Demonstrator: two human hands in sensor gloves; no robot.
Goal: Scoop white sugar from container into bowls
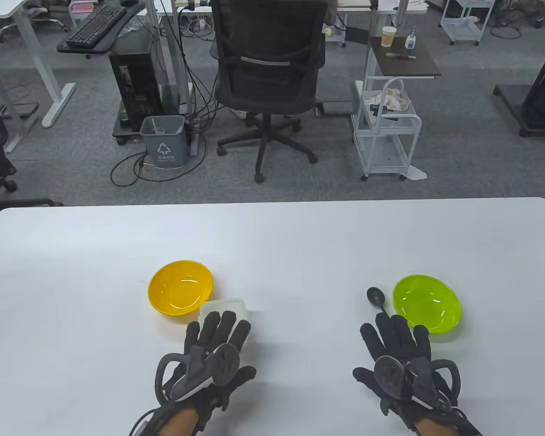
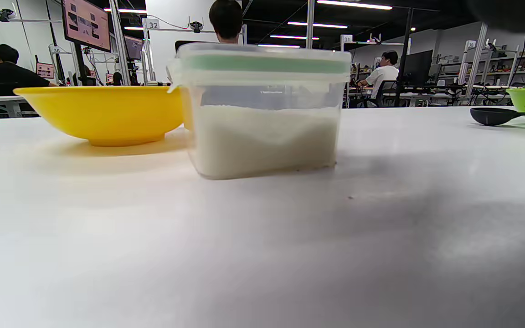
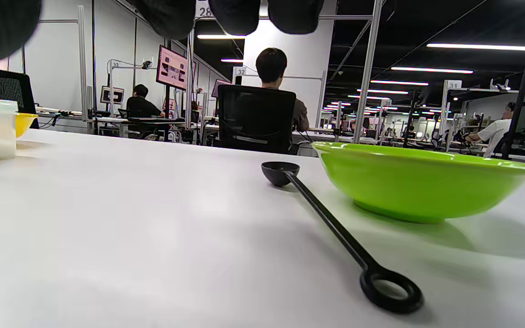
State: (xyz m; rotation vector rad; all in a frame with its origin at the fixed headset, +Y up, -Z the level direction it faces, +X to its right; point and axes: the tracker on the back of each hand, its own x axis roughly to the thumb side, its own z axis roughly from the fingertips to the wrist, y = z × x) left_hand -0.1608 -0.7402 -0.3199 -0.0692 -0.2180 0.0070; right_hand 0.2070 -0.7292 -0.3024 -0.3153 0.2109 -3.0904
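Observation:
A clear lidded container (image 1: 229, 306) half full of white sugar stands just right of the empty yellow bowl (image 1: 180, 287). My left hand (image 1: 218, 334) is open, fingers spread over the container's near edge; the left wrist view shows the container (image 2: 262, 114) with its lid on and no fingers on it. A black long-handled spoon (image 1: 377, 297) lies beside the empty green bowl (image 1: 427, 303). My right hand (image 1: 395, 338) is open, fingers stretched flat over the spoon's handle end. In the right wrist view the spoon (image 3: 335, 228) lies free on the table, fingertips (image 3: 239, 13) above it.
The white table (image 1: 272, 236) reaches to a far edge, with an office chair (image 1: 268, 68) and a wire cart (image 1: 386, 136) on the floor beyond. Both bowls sit in the near half, with bare tabletop between them.

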